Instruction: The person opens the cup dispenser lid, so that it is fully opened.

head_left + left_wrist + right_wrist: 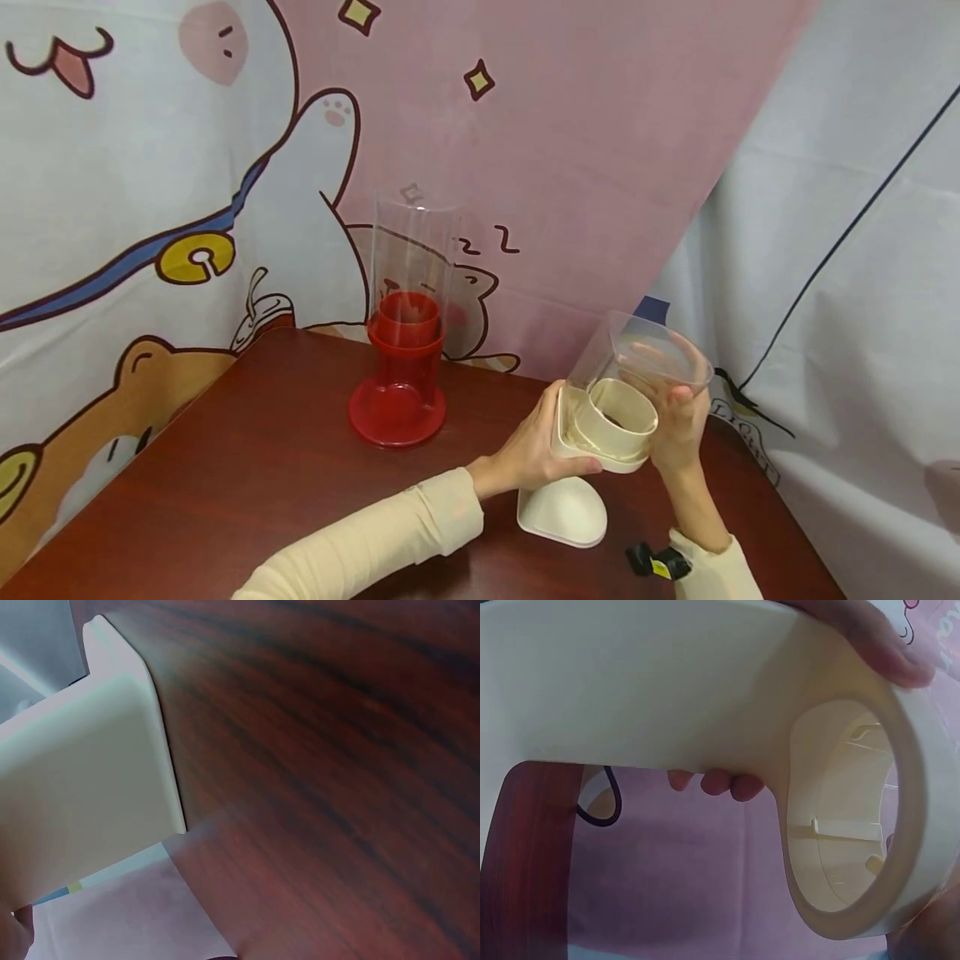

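Toward the right side of the table, we've got two hands on one cream stand and its clear container, the whole thing tilted! Look at the left hand: fingers curled behind the stand, thumb across the front, holding it by the upper part. Opposite, we find the right hand, fingers bent round the far side of the clear container and showing through the plastic. That container rises around the cream ring (whether it's fully seated, we cannot tell). Below the left hand we spot the rounded foot; touching the table or not, we can't say. Our right wrist view gives us a round opening in the stand. Over on the left, well apart, a red stand stands upright with a clear cylinder around its top, and at the right sleeve we see a small black object.
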The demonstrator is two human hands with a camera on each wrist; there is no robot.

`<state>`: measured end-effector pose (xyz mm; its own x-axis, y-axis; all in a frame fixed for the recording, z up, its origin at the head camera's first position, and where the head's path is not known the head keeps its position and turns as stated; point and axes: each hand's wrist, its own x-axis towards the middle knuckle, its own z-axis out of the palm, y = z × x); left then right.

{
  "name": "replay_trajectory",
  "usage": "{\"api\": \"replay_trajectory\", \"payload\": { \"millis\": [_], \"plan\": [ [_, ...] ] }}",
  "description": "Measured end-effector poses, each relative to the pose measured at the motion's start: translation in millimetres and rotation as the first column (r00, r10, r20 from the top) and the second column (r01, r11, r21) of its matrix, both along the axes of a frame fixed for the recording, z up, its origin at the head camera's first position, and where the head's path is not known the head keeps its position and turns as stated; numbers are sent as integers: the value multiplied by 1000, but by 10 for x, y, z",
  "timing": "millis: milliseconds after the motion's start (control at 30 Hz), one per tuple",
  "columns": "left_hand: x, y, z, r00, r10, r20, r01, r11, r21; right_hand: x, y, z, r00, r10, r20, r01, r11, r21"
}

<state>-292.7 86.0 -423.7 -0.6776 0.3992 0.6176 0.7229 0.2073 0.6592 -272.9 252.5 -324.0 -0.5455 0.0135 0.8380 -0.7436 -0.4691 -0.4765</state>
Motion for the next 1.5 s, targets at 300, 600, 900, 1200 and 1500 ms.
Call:
{"api": "replay_trajectory", "payload": {
  "millis": [300,600,900,1200,1500],
  "plan": [
    [10,17,14,1000,0,0,0,1000,-8,21,22,14,999,-26,26,25,999,38],
    [1,2,-3,1000,-8,-18,8,1000,0,35,22,2,993,-93,68,87,992,86],
    [-7,-16,-11,1000,-16,-6,16,1000,6,38,-10,16,990,-102,93,94,992,87],
    [-14,-32,5,999,-38,-9,38,999,12,55,-35,32,987,-112,112,105,992,65],
    [-20,-38,7,999,-46,-4,46,999,-12,64,-37,22,988,-124,91,123,992,10]
  ]
}}
